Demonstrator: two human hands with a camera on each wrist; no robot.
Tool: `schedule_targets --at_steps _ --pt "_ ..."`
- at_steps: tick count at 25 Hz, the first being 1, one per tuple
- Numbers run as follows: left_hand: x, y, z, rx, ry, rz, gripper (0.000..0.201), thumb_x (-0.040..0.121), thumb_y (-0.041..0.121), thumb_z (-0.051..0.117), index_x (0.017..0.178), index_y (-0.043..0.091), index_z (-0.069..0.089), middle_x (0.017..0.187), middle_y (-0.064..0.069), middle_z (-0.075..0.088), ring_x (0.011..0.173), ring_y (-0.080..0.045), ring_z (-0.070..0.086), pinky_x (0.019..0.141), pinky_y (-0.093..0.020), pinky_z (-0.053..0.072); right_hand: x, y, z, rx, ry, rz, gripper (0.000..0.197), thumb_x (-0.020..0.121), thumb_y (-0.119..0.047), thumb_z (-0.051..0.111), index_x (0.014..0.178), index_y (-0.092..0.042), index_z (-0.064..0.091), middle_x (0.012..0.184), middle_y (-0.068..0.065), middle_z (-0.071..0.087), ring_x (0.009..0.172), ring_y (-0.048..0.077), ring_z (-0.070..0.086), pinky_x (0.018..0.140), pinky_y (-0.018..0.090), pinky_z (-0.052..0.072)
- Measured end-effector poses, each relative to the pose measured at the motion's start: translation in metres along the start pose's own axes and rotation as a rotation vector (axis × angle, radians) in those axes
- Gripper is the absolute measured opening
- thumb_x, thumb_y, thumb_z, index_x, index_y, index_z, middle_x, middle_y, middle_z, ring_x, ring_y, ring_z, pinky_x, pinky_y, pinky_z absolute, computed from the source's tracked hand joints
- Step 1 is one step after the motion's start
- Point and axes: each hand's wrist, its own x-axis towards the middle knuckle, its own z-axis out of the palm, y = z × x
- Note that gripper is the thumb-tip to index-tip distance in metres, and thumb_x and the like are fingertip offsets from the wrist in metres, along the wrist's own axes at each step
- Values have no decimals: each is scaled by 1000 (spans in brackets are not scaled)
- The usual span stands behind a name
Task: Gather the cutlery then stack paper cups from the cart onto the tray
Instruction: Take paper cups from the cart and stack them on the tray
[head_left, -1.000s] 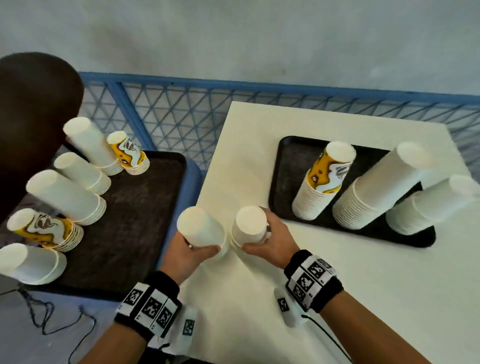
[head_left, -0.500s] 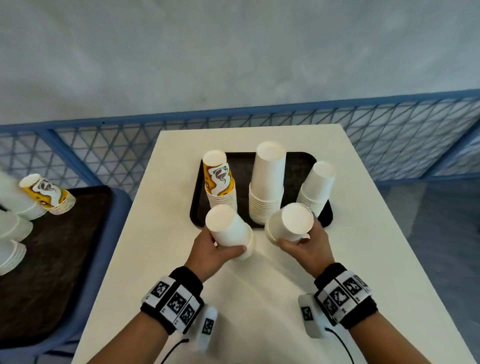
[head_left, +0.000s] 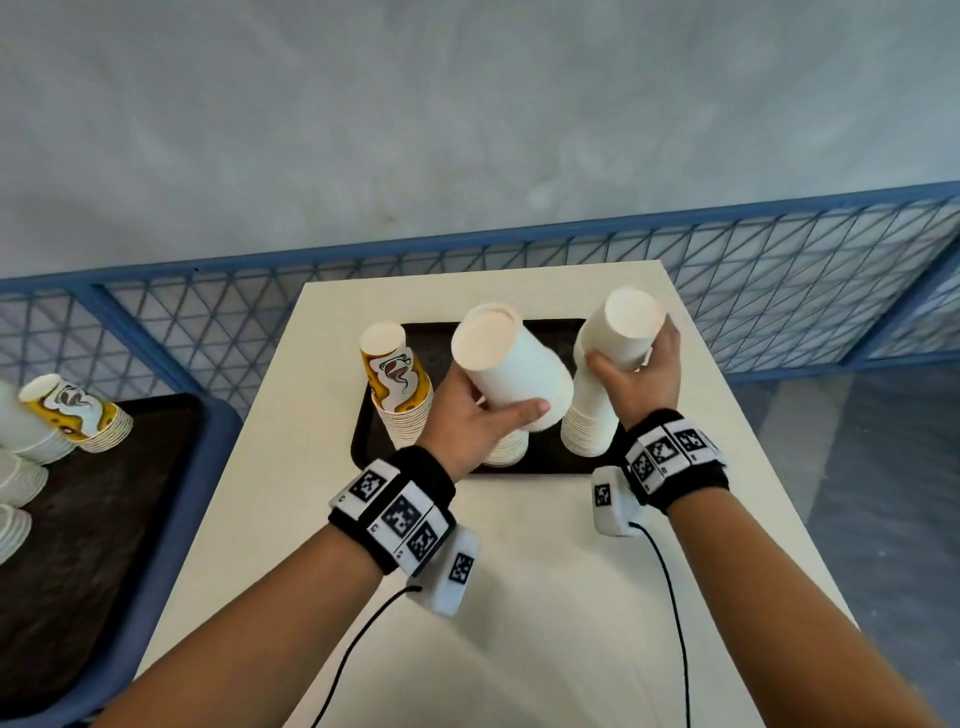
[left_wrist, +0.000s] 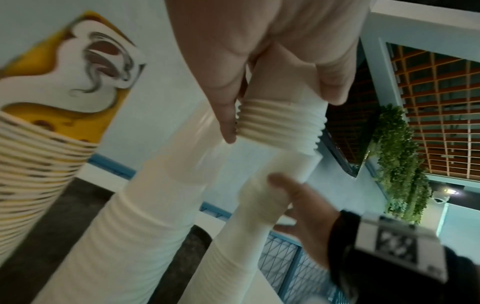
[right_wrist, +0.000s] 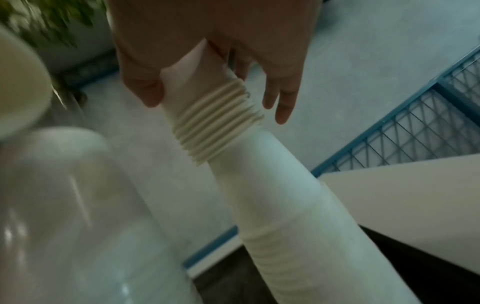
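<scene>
Paper cups, upside down in nested stacks w/ ribbed rolled rims showing: far left, white stacks (head_left: 21, 441) and one yellow-printed stack (head_left: 78, 415) lie on the dark cart tray (head_left: 104, 519). On the white table (head_left: 519, 597) sits the black tray (head_left: 363, 447), carrying three upright stacks. Leftmost is the printed stack (head_left: 397, 395), yellow w/ a white-and-brown swirl graphic; no writing readable. Next, the middle white stack (head_left: 506, 449), mostly hidden behind the left hand (head_left: 467, 415). That hand's fingers and thumb are curled round a short held stack (head_left: 511, 366), plain white, tilted w/ its base toward the camera, raised over the middle stack; can't tell if they touch. Right of it, the right white stack (head_left: 589, 415) stands on the tray's right part. The right hand (head_left: 641, 374) wraps another short white stack (head_left: 623, 325) from behind, thumb on the near side, fingers around the far side, seated on top of that right stack per the wrist views. Both wrists wear black bands w/ square-coded markers (head_left: 400, 514), cables trailing toward the body
</scene>
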Motion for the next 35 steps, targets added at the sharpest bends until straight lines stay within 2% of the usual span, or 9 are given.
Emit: schedule_targets --at_steps 3,6,9,13,18,23,30,33,35 --pt "18 19 16 -22 69 60 94 51 31 82 131 12 36 121 2 58 115 -17 56 94 -27 52 2 28 12 -126 -202 163 76 67 -26 77 133 -19 41 127 10 59 115 29 56 99 39 46" --pt "35 38 38 68 13 93 84 64 10 82 132 14 33 103 21 51 100 -5 52 82 -6 46 -1 45 14 -111 -209 270 72 71 -20 72 134 -21 38 124 9 61 112 30 57 97 41 47" --pt "54 42 65 164 -39 113 83 66 10 81 133 16 33 114 7 56 105 -9 49 94 -20 44 -2 50 13 -110 -209 260 72 71 -22 73 133 -22 38 121 8 62 109 28 59 94 40 49" --pt "70 22 95 330 -88 42 83 67 16 80 135 15 33 131 -5 55 115 -17 51 93 -18 36 -3 55 14 -143 -245 289 67 72 -23 74 129 -15 41 120 9 62 108 27 59 85 28 43" --pt "73 -6 104 436 -88 -96 78 69 21 78 134 12 34 133 -8 53 124 -26 49 101 -30 38 -9 59 9 -76 -296 353 63 76 -21 72 130 -16 41 113 4 58 100 19 54 86 29 41" --pt "65 -9 98 481 -171 -188 75 77 23 71 138 13 30 137 -9 51 127 -27 48 103 -31 37 -24 78 16 -148 -262 367 58 82 -26 64 133 -13 40 129 12 55 119 30 52 99 39 43" --pt "9 -37 32 709 -633 -388 53 88 32 58 133 7 47 127 -6 56 129 -26 46 100 -28 35 -72 86 45 -252 -439 595 58 82 -13 62 134 -3 40 135 18 51 124 34 49 104 38 38" --pt "-18 -56 -19 708 -644 -477 57 87 34 59 137 11 43 138 -7 51 128 -21 48 104 -28 35 -97 71 68 -402 -582 557 49 84 -20 61 129 -3 49 133 15 54 124 30 49 103 34 37" --pt "-33 -68 -63 622 -512 -507 50 86 31 62 131 11 50 131 -6 56 119 -19 54 97 -25 39 -117 51 92 -459 -667 484 44 84 -22 62 123 -3 55 129 14 58 121 29 52 101 31 38"
